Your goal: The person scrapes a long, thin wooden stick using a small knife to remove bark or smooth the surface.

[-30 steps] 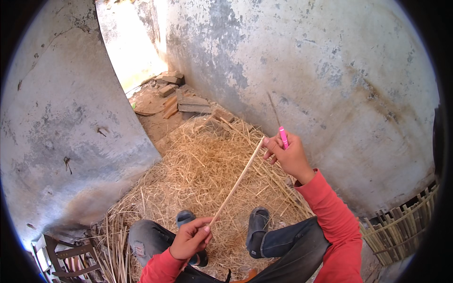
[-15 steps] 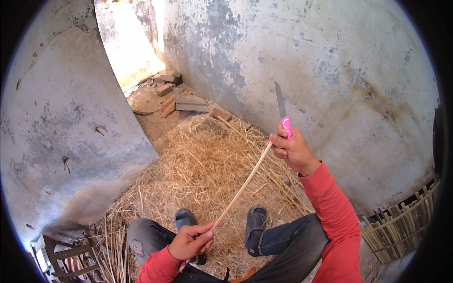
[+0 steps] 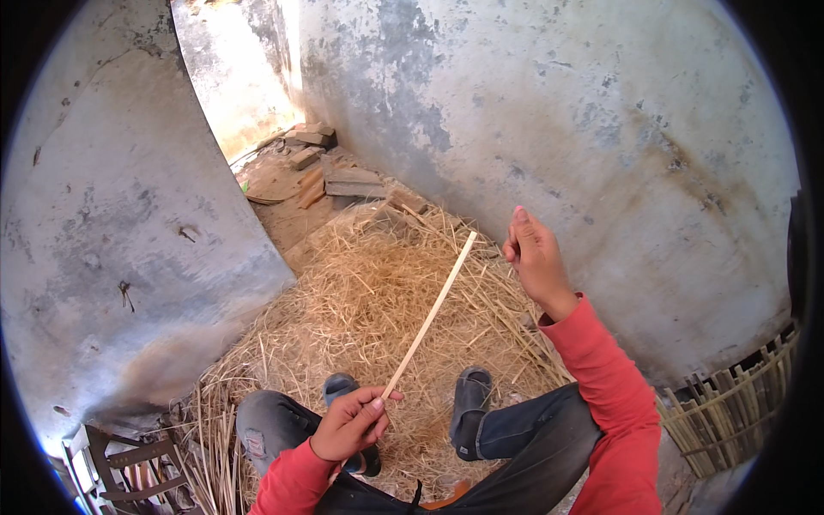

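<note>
A pale, thin strip of split bamboo or wood [image 3: 433, 313] slants up and away from my left hand [image 3: 354, 422], which pinches its lower end between thumb and fingers. Its upper end is free in the air above the straw. My right hand [image 3: 536, 262] is raised to the right of that free end, apart from it, with the fingers curled closed and the thumb on top. A small touch of pink, the colour of the knife handle, shows at the thumb; the blade is hidden from this angle.
Straw-like shavings [image 3: 369, 275] cover the floor around my shoes. Bricks and rubble [image 3: 352, 182] lie by the far wall. A slatted bamboo basket [image 3: 730, 412] stands at the right, a dark wooden frame [image 3: 137, 468] at lower left. Long strips [image 3: 215, 455] lie beside it.
My right hand has let go of the strip's upper end and turned, so the knife blade no longer shows. The strip's free end has shifted slightly left and up.
</note>
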The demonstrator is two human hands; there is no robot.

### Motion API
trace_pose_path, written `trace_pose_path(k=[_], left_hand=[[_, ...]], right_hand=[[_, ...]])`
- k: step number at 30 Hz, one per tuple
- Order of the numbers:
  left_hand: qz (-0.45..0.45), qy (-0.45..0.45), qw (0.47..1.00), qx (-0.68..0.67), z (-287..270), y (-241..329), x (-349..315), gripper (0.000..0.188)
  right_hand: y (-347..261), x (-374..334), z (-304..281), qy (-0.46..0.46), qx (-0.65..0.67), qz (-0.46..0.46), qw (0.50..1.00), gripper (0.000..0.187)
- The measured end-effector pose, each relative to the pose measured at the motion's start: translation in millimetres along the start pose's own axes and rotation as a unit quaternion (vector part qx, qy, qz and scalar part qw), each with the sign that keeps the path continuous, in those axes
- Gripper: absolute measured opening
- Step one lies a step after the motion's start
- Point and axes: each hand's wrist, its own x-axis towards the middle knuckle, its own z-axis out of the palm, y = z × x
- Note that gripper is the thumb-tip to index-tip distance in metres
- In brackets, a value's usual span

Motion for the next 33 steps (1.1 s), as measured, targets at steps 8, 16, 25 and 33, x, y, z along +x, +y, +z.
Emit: trace_pose_path(k=[8, 16, 25, 33], left_hand=[[0.012, 0.012, 1.0, -0.016, -0.6, 2.0, -4.0, 0.035], [0.026, -0.004, 0.999, -0.024, -0.6, 5.0, -5.6, 0.035], [0.044, 0.013, 0.999, -0.024, -5.2, 4.4, -3.3, 0.035], [0.06, 0.015, 0.996, -0.065, -1.2, 9.8, -3.4, 0.034]], right_hand=[[-30.8, -17.3, 9.0, -0.062, -0.09, 0.0, 0.994, 0.055], [-25.4, -19.2, 15.7, 0.014, -0.194, -0.095, 0.976, 0.046], [-22.2, -38.5, 52.9, -0.074, -0.249, -0.149, 0.954, 0.042], [-38.0, -17.4, 48.7, -0.006, -0.262, -0.132, 0.956, 0.034]])
